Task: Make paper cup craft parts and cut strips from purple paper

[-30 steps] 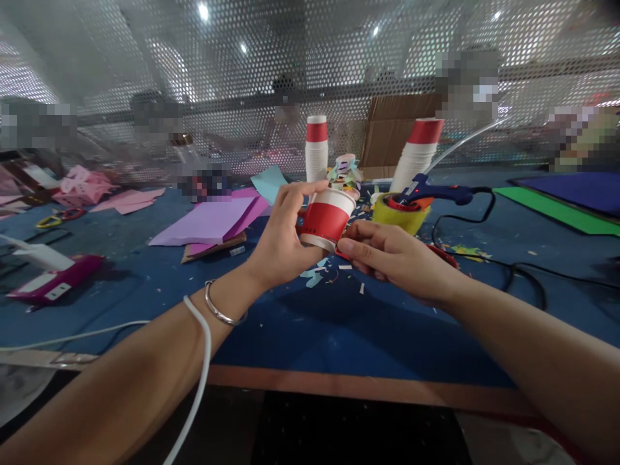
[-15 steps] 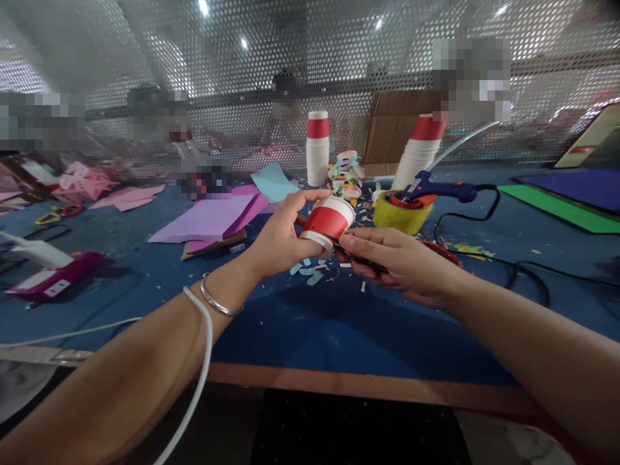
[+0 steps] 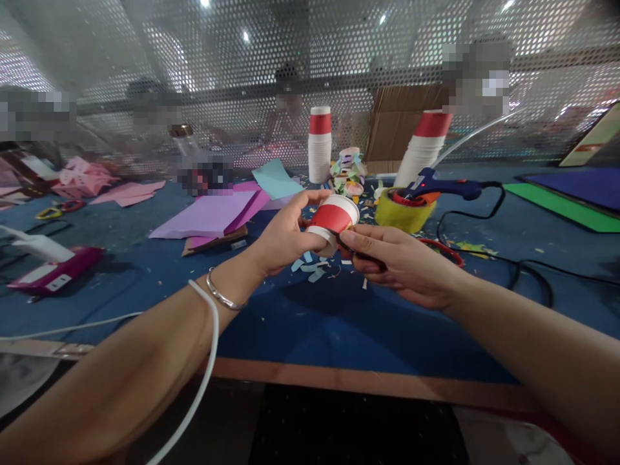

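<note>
A red-and-white paper cup [image 3: 332, 217] is tilted on its side above the table, its wide white rim toward the upper right. My left hand [image 3: 285, 236] is closed round it, thumb below and fingers behind. My right hand [image 3: 387, 255] is closed on a thin dark tool [image 3: 341, 237], whose tip meets the lower right side of the cup. Most of that tool is hidden by the fingers, so its kind cannot be made out. Beneath the cup lie light blue paper scraps [image 3: 314, 268].
Stacked paper cups [image 3: 320, 155] stand at the back, with a leaning stack [image 3: 423, 148] farther right. A blue glue gun [image 3: 448, 187] rests on yellow tape [image 3: 404, 216], its black cord trailing right. Purple paper [image 3: 203, 216] and a magenta power strip [image 3: 61, 274] lie left.
The tool tip has shifted slightly along the cup's lower side, and the cup has turned a little. Both hands keep their holds. The whole view has moved slightly.
</note>
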A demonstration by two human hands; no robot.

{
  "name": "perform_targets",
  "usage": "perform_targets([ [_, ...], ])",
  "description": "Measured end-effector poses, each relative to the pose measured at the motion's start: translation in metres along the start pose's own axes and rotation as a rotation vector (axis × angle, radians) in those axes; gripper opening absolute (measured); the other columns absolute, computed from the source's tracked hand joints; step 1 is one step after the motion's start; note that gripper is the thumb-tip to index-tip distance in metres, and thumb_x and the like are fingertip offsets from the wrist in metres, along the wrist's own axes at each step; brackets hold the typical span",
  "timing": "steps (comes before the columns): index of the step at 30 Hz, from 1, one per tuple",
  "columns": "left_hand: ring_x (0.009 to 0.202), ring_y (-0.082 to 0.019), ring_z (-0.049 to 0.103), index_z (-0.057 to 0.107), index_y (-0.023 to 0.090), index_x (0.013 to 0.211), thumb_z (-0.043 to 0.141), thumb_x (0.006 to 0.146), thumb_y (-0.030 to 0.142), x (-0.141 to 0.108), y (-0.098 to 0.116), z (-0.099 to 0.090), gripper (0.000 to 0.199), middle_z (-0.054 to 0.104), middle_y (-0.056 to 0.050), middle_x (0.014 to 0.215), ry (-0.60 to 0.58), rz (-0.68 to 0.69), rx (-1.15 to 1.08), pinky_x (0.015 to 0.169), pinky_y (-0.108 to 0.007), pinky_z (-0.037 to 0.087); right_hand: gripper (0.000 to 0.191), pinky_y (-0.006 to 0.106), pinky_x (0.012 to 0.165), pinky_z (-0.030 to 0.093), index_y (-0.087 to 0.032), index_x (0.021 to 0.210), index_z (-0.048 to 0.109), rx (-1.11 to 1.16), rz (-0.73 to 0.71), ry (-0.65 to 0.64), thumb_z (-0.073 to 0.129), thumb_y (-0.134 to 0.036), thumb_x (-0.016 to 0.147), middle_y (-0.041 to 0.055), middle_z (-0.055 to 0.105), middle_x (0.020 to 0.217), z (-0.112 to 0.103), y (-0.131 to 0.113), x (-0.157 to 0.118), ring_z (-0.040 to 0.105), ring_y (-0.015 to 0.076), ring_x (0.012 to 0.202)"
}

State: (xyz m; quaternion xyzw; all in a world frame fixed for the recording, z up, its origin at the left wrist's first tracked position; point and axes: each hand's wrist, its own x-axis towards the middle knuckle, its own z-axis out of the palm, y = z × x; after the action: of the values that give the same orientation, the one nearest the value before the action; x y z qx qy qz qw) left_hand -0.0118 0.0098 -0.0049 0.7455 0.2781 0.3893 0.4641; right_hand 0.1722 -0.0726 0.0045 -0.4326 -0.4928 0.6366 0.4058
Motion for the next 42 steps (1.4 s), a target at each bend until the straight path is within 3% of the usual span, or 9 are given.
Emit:
perform_targets([
  [6, 0.084, -0.021, 0.066, 0.058, 0.026, 0.122, 0.073, 0.06, 0.013, 0.002, -0.005, 0.002, 0.065, 0.059, -0.01, 0.132, 0.008, -0.022, -0.039, 0.062, -0.034, 0.057, 0.035, 0.02, 0.039, 0.008, -0.018, 0.083, 0.057, -0.014, -0.01, 0.025, 0.069, -0.049, 0.091, -0.0073, 0.036, 0.063, 0.0, 0.001, 0.0, 0.02, 0.004, 0.048],
  [13, 0.091, -0.024, 0.068, 0.058, 0.025, 0.123, 0.075, 0.063, 0.017, 0.001, -0.009, 0.001, 0.063, 0.06, -0.011, 0.131, 0.023, 0.053, 0.047, 0.066, -0.036, 0.059, 0.034, 0.021, 0.04, 0.009, -0.018, 0.083, 0.056, -0.041, -0.044, 0.029, 0.069, -0.048, 0.091, -0.0065, 0.038, 0.066, -0.001, 0.001, -0.001, 0.022, 0.0046, 0.05],
  [20, 0.084, -0.02, 0.064, 0.054, 0.027, 0.124, 0.078, 0.059, 0.017, -0.001, -0.004, 0.003, 0.069, 0.058, -0.009, 0.133, 0.05, 0.112, 0.067, 0.07, -0.038, 0.058, 0.037, 0.023, 0.043, 0.011, -0.018, 0.082, 0.056, -0.096, -0.095, 0.033, 0.073, -0.05, 0.087, -0.008, 0.035, 0.062, -0.001, -0.001, -0.004, 0.024, 0.0049, 0.05],
  [24, 0.092, -0.022, 0.063, 0.052, 0.027, 0.128, 0.082, 0.062, 0.02, -0.003, 0.001, 0.002, 0.073, 0.054, -0.011, 0.137, 0.089, 0.219, 0.197, 0.076, -0.039, 0.058, 0.04, 0.024, 0.044, 0.014, -0.019, 0.08, 0.055, -0.174, -0.154, 0.034, 0.072, -0.054, 0.087, -0.0083, 0.037, 0.06, -0.001, 0.001, -0.004, 0.025, 0.0055, 0.049],
  [30, 0.12, -0.031, 0.058, 0.049, 0.027, 0.132, 0.081, 0.068, 0.021, -0.006, 0.008, 0.004, 0.072, 0.052, -0.013, 0.14, 0.123, 0.338, 0.301, 0.088, -0.043, 0.058, 0.043, 0.026, 0.046, 0.017, -0.021, 0.075, 0.05, -0.308, -0.264, 0.045, 0.067, -0.058, 0.089, -0.0077, 0.037, 0.06, -0.003, 0.002, -0.003, 0.027, 0.007, 0.051],
  [35, 0.122, -0.032, 0.057, 0.049, 0.027, 0.132, 0.079, 0.07, 0.021, -0.006, 0.011, 0.004, 0.07, 0.053, -0.012, 0.138, 0.145, 0.391, 0.343, 0.09, -0.044, 0.057, 0.044, 0.026, 0.048, 0.017, -0.021, 0.073, 0.048, -0.391, -0.286, 0.063, 0.066, -0.057, 0.09, -0.0072, 0.037, 0.06, -0.004, 0.001, -0.004, 0.029, 0.0073, 0.052],
  [42, 0.128, -0.034, 0.054, 0.05, 0.026, 0.133, 0.081, 0.068, 0.024, -0.003, 0.011, -0.003, 0.072, 0.053, -0.012, 0.141, 0.079, 0.369, 0.36, 0.092, -0.042, 0.057, 0.042, 0.027, 0.048, 0.019, -0.021, 0.074, 0.049, -0.336, -0.283, 0.044, 0.066, -0.055, 0.09, -0.0067, 0.04, 0.062, -0.002, 0.001, -0.003, 0.03, 0.0074, 0.052],
])
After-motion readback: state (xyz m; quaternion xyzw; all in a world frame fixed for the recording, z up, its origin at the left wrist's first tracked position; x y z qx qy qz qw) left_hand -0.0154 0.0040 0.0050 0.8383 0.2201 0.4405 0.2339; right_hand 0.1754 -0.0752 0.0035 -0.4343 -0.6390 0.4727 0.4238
